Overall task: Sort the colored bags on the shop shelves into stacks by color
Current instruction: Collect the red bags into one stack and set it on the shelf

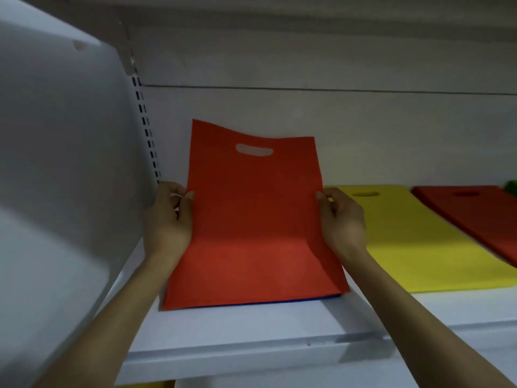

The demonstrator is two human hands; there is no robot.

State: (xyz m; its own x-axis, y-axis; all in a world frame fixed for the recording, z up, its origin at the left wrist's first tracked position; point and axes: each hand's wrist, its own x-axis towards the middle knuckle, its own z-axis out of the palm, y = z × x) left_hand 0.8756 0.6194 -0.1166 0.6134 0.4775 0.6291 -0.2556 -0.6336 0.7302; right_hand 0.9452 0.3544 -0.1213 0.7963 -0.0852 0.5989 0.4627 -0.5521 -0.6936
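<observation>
Sorting stands at the pick-up step: an orange-red bag (pixel 251 219) is being raised off a mixed pile at the left end of the shelf (pixel 251 331). The left hand (pixel 170 217) pinches the bag's left edge, thumb on the front face and fingers curled behind. The right hand (pixel 341 219) pinches the right edge the same way, at about the same height. The bag's upper half, with its cut-out handle (pixel 254 150), stands up close before the back wall, while its lower half lies flat on the shelf. Under the lower edge a strip of a blue bag (pixel 321 298) shows, so at least one other colour lies beneath. Just to the right lies a yellow stack (pixel 419 247), and beyond it a red stack (pixel 475 214). A scrap of green (pixel 512 186) peeks in at the far right edge.

Judging by colour, the held bag most likely belongs on the red stack, though the dim light makes the match uncertain. The next move calls for lifting the lower half clear without dragging the blue bag along. The bag then has to travel rightward over the yellow stack and be laid flat, handle to the back and edges square with the pile. The thin cloth looks floppy, so both pinches should hold until it is down.
</observation>
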